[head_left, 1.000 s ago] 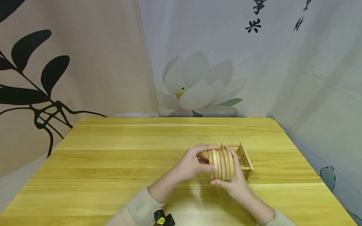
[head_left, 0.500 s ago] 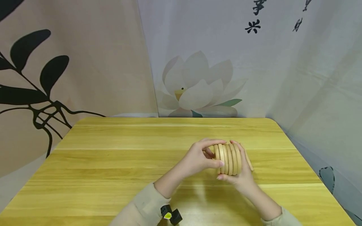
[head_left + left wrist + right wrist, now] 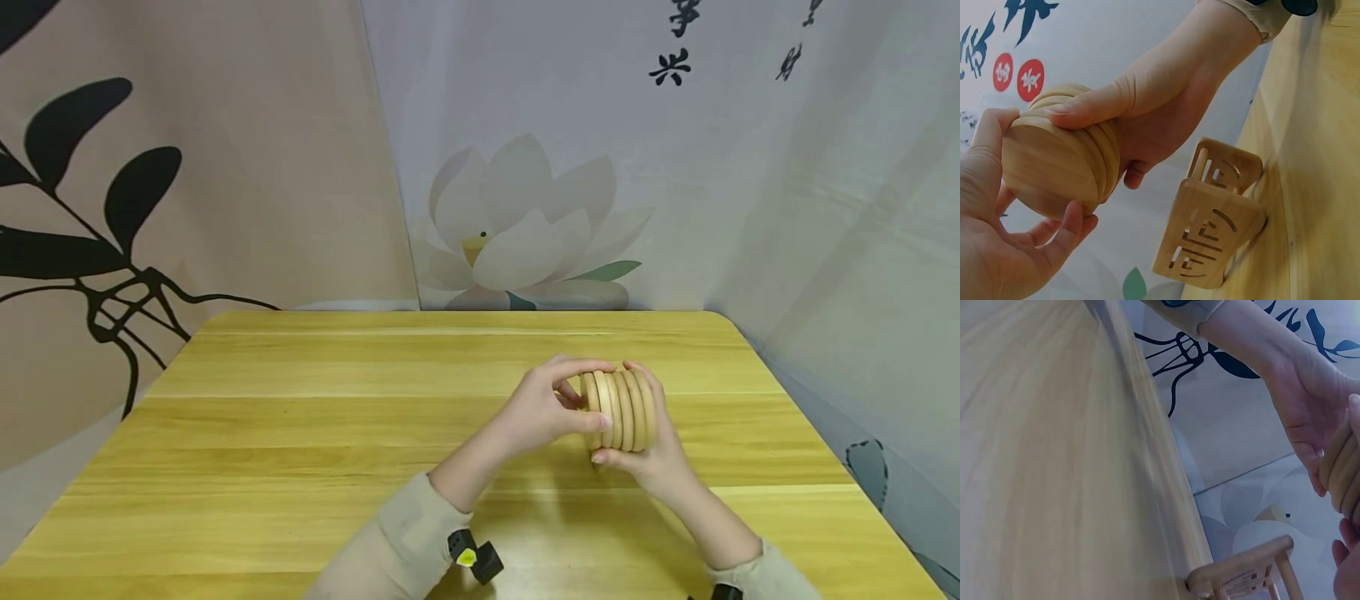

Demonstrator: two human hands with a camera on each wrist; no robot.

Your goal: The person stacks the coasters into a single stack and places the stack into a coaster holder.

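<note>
A stack of several round wooden coasters (image 3: 622,412) is held on edge between both hands, raised above the table. My left hand (image 3: 546,410) grips the left end, its thumb on the near side and fingers over the top. On the other end, my right hand (image 3: 666,458) curls round the coasters with its thumb underneath. The left wrist view shows the flat face of the end coaster (image 3: 1050,165) between the left hand's fingers. A slotted wooden coaster holder (image 3: 1200,231) stands on the table below the hands; in the head view they hide it.
The wooden table (image 3: 300,467) spreads out on all sides of the hands. Behind its far edge hangs a printed cloth (image 3: 525,150) with a lotus and leaves. Small black devices (image 3: 476,554) are strapped at the left sleeve.
Both hands have moved to the right and away from me, carrying the stacked coasters together. The holder, visible behind the right hand earlier, is now covered in the head view.
</note>
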